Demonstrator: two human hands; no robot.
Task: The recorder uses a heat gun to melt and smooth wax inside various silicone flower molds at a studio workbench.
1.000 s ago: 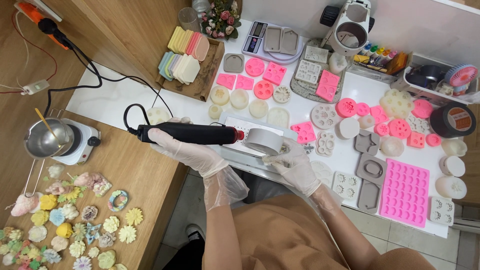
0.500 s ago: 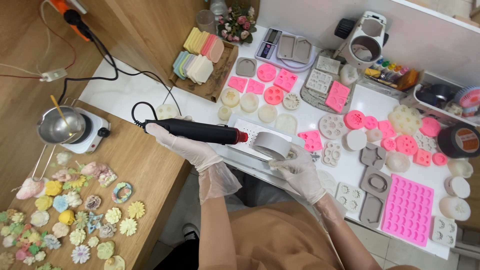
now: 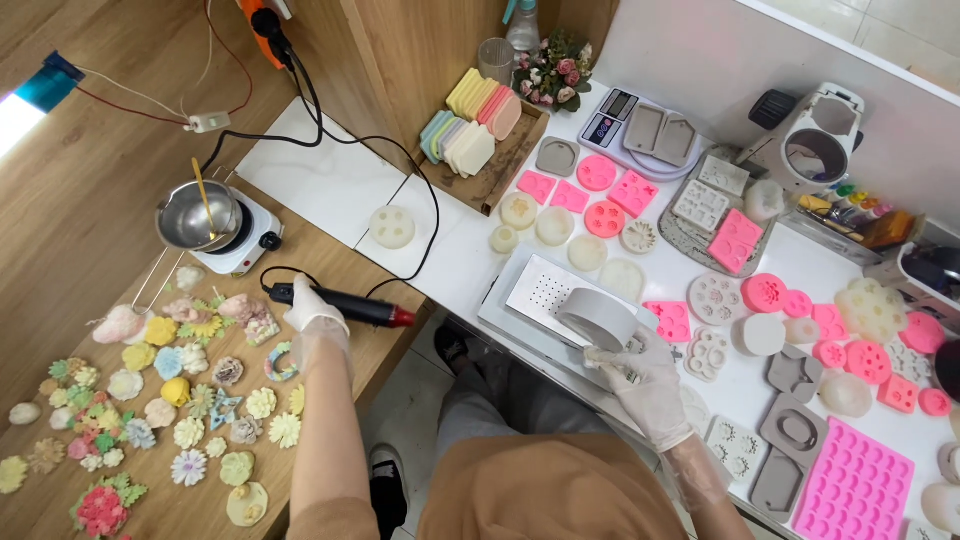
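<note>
My left hand [image 3: 315,308], in a clear glove, grips the handle of a black heat gun [image 3: 352,306] with a red nozzle. The gun lies low over the wooden table [image 3: 330,265], its nozzle pointing right and its black cord running back toward the wall. My right hand [image 3: 645,380], also gloved, holds a grey round mould [image 3: 598,318] tilted on its side. The mould is over the near end of a white perforated tray [image 3: 540,288] on the white counter [image 3: 320,175].
A steel pot on a white hotplate [image 3: 215,222] stands left of the heat gun. Several coloured wax flowers [image 3: 190,400] cover the wooden table. Pink [image 3: 855,485] and grey moulds [image 3: 795,435] crowd the counter's right side. A wooden tray of pastel bars [image 3: 470,135] and a scale [image 3: 615,105] sit at the back.
My left hand has carried the heat gun from above the white counter leftward and down onto the wooden table. My right hand still holds the grey round mould by the tray.
</note>
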